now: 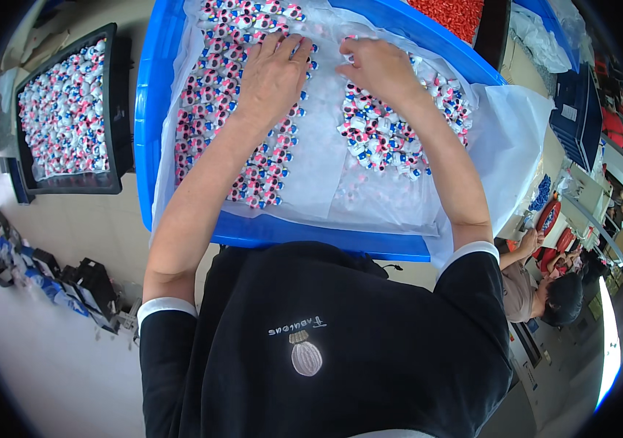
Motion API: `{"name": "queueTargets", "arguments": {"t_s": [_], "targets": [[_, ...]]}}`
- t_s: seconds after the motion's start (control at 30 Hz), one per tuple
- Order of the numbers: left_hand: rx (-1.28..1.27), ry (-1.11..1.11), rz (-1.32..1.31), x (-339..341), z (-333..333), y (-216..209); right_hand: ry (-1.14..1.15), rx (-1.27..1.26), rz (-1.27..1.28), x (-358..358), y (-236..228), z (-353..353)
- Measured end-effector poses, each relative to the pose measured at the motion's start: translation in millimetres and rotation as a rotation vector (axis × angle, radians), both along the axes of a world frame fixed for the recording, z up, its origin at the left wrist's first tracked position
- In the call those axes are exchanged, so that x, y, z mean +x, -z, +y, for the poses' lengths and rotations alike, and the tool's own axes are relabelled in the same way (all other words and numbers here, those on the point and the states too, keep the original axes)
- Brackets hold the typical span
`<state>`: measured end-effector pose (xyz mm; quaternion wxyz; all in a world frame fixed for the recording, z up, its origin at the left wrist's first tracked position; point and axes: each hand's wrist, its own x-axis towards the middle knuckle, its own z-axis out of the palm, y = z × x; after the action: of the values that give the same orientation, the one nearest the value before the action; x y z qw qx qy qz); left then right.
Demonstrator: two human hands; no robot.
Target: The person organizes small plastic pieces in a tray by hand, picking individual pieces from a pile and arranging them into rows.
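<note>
Both hands work inside a big blue plastic crate (152,109) lined with a thin translucent white sheet (326,168). On that sheet lie many small pink, white and blue toy figures (213,109), packed close in rows.

The left hand (273,77) lies palm down, fingers spread flat, on the larger patch of figures on the left side of the crate. Its grip is open; it presses on the figures and closes around none of them. The forearm runs down across this patch toward the lower edge.

The right hand (378,67) sits just beside the left, near the far end of the crate, at the top of a smaller cluster of the same figures (381,142) on the right side. Its fingers are curled in, with the fingertips down at the sheet and the figures there; whether they pinch a figure or only the sheet, I cannot tell.

Between the two patches is a bare strip of the white sheet, which spills over the crate's right wall.

To the left, well apart on the floor, stands a black tray (116,102) filled with more of these figures. Beyond the crate's far right corner is a bin of red pieces (454,14). Another person (545,288) sits at the lower right
</note>
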<state>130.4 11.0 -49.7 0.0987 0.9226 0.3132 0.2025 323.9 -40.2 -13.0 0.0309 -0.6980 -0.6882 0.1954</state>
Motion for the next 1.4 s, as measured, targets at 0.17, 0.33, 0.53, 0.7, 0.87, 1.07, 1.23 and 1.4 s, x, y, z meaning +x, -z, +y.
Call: {"name": "queueTargets", "arguments": {"t_s": [0.17,0.33,0.53,0.7,0.87,1.07,1.23,1.4], "targets": [[-0.013,0.007,0.032,-3,-3,3,-0.052,0.053,-0.060,-3,17,-9],[0.010,-0.020,0.046,-4,-7,5,0.245,0.213,0.358,-13,18,23],[-0.089,-0.048,0.078,-1,-7,4,0.309,0.143,0.490,-15,43,39],[-0.016,-0.036,0.020,8,2,5,0.196,0.127,0.330,-12,33,39],[-0.034,0.014,0.082,9,4,8,0.188,0.217,0.176,8,10,30],[-0.048,0.018,0.081,10,6,10,0.098,0.075,-0.148,8,-1,10],[-0.008,0.032,0.035,10,6,12,0.125,0.126,-0.218,-5,21,7],[0.008,0.021,0.024,9,6,11,0.124,0.202,-0.230,-10,27,14]]}}
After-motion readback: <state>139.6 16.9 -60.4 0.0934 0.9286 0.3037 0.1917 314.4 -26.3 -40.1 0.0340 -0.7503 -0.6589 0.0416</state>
